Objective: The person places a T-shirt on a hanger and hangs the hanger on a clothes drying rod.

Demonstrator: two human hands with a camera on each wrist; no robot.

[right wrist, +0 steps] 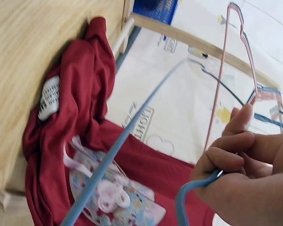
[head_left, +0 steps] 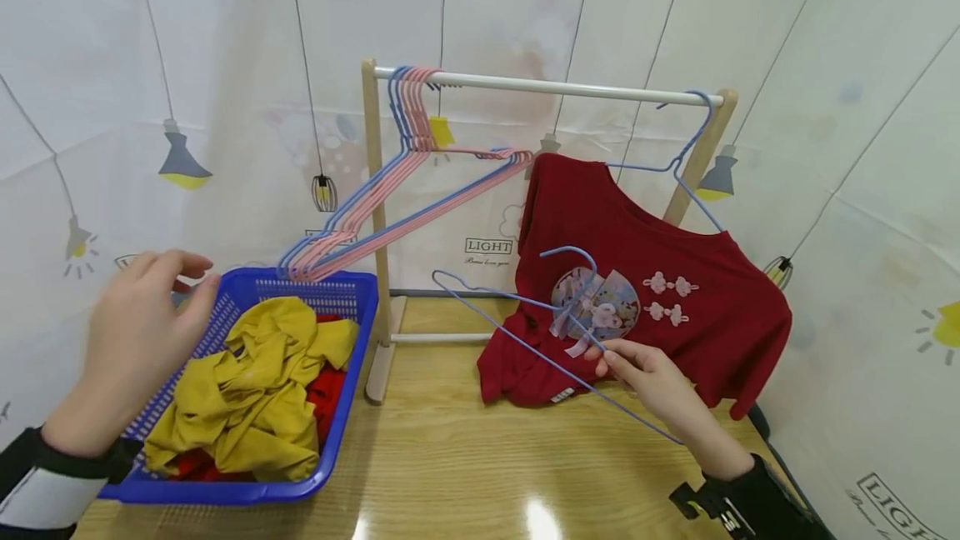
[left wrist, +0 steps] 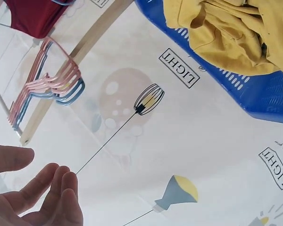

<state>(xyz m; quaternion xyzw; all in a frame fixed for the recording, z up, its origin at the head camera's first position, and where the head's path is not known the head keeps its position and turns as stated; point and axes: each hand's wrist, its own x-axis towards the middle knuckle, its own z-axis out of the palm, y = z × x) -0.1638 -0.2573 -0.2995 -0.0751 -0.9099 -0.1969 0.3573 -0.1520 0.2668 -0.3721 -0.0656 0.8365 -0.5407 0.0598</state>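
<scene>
My right hand (head_left: 637, 369) pinches a blue clothes hanger (head_left: 517, 342) by one sloping arm, its hook pointing up and left. Behind that hanger, a dark red top (head_left: 675, 273) with a floral patch droops from another blue hanger (head_left: 678, 161) at the rail's right end. In the right wrist view the fingers (right wrist: 226, 155) curl round the blue wire. My left hand (head_left: 146, 332) is raised above the left side of the blue basket (head_left: 300, 490), fingers loosely bent and holding nothing. Inside the basket lies a crumpled yellow garment (head_left: 255, 382) over something red (head_left: 326, 398).
A small rack with a white rail (head_left: 555, 88) and wooden posts (head_left: 373, 190) stands on the wooden table (head_left: 450, 457). Several pink and blue hangers (head_left: 375, 190) hang bunched at the rail's left end, reaching over the basket's back rim. A printed white cloth (head_left: 225, 40) hangs behind.
</scene>
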